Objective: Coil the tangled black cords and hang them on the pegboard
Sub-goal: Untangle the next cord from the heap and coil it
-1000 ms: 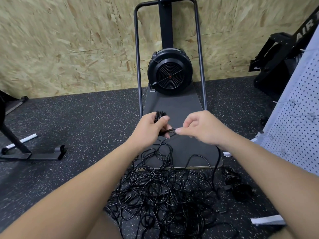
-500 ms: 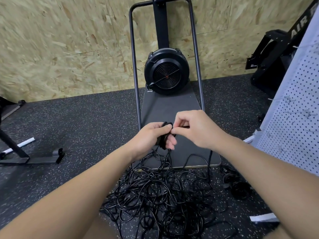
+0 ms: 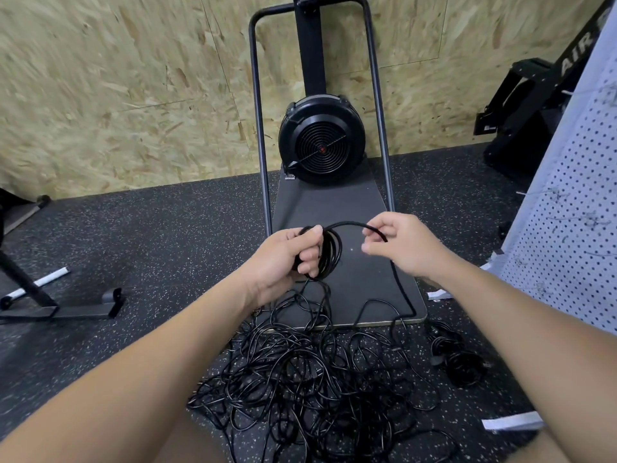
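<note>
Now the left hand [image 3: 283, 259] grips a small coil [image 3: 329, 253]; the right hand [image 3: 404, 245], apart from it, pinches the cord [image 3: 347, 224] arching between them. Below both lies the tangle [image 3: 310, 379].

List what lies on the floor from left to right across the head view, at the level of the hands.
Black metal stand foot → left hand gripping the small coil → right hand pinching the cord → white pegboard.
</note>
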`<state>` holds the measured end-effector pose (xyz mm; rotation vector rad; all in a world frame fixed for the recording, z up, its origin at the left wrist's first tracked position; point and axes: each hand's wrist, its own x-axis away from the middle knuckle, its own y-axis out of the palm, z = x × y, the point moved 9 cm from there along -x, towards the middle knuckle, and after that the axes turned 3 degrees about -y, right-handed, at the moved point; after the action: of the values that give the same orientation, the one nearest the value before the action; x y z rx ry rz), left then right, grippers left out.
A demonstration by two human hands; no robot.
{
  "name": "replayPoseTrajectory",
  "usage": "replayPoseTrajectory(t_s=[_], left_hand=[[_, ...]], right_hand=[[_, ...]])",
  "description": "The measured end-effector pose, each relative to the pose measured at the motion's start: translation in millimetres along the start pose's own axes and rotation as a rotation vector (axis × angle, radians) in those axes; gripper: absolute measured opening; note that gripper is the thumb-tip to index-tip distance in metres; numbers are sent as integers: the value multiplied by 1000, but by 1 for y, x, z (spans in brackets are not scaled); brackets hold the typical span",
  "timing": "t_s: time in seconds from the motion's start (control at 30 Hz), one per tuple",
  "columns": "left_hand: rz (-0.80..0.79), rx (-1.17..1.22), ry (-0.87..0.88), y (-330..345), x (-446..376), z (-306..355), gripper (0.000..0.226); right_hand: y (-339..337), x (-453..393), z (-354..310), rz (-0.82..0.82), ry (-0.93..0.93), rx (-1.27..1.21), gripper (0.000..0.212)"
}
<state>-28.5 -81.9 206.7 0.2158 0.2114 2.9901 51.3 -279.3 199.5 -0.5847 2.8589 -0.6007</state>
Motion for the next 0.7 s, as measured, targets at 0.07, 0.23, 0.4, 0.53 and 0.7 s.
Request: replayPoseTrajectory(t_s=[0.07, 0.23, 0.4, 0.53, 0.7], left_hand=[[76, 50, 30, -8, -1, 5, 26], [245, 199, 78, -33, -6, 10, 26], [312, 171, 74, -50, -6, 4, 27], [332, 92, 74, -53, -4, 3, 24], [325, -93, 98, -40, -3, 5, 27]], right_hand=[[2, 0, 23, 3, 119, -57, 29], [19, 4, 67, -37, 340, -203, 26], [32, -1, 48, 48, 211, -2, 12], [58, -3, 9, -32, -80, 620, 34], [107, 20, -47, -243, -446, 928, 32]])
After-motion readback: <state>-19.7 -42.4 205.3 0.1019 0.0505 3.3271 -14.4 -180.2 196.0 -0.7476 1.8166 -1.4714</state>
